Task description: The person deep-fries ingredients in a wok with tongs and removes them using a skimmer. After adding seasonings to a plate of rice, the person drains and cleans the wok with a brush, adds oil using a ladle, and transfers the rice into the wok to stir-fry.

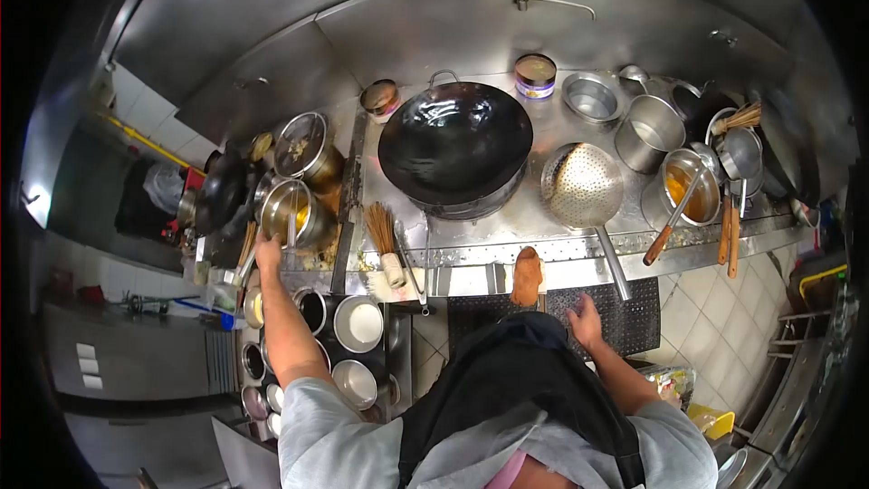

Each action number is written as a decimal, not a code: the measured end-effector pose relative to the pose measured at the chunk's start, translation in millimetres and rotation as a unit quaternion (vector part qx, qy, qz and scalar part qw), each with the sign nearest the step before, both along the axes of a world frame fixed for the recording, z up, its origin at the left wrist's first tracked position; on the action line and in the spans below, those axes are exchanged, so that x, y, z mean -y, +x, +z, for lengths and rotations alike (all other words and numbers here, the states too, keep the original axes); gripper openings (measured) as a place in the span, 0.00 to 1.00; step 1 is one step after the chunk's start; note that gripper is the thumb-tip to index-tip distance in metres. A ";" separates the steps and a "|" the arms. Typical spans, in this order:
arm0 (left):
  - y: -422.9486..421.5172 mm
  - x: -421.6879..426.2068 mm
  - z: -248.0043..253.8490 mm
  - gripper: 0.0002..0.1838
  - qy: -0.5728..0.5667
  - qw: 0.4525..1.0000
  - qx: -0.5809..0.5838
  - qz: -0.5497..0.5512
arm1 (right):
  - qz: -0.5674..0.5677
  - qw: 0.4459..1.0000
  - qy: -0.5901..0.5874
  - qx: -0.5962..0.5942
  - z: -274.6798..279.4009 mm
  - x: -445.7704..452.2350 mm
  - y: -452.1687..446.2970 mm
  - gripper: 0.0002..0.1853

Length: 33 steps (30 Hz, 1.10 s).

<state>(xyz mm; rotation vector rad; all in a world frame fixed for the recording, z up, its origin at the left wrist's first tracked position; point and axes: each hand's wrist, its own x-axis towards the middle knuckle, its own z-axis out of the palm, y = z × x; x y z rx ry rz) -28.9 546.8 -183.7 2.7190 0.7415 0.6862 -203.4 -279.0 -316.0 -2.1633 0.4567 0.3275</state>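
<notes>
My left hand (268, 252) reaches to the near left edge of a steel pot (312, 226) with yellow liquid and a utensil handle inside. Its fingers look curled, but whatever they may hold is too small to make out. My right hand (587, 321) hangs before the stove's front edge, fingers apart and holding nothing. A black wok (453, 145) sits on the burner between them. Right of it, a perforated strainer (582, 186) lies with its handle over the edge. A folded brown cloth (526, 277) rests on the front ledge near my right hand.
A bamboo brush (387, 254) lies left of the wok. Several containers, including a white-filled one (358, 322), stand low at left. At right are a steel pot (650, 131), an orange-liquid pot (692, 190) and wooden-handled tools (729, 231). A tap (557, 4) juts from the back wall.
</notes>
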 end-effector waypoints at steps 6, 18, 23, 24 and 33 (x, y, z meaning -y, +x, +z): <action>34.5 61.5 36.6 0.13 -0.552 0.821 -0.135 0.057 | -0.095 0.962 -0.149 -0.210 -83.0 86.5 -130.7 0.39; 183.2 147.7 57.4 0.29 0.022 0.988 -0.114 -0.103 | -0.173 0.940 -0.111 -0.271 -28.4 27.2 -196.5 0.37; 229.4 184.3 24.5 0.23 0.067 0.960 -0.249 -0.106 | -0.197 0.966 -0.011 -0.166 -56.0 26.1 -188.1 0.38; 223.8 192.0 31.0 0.23 0.060 0.967 -0.224 -0.104 | -0.205 0.966 0.002 -0.156 -54.9 25.0 -180.6 0.38; 129.0 121.6 -50.4 0.25 -0.185 0.917 0.262 -0.237 | -0.173 0.957 -0.100 -0.208 -89.7 50.1 -217.5 0.38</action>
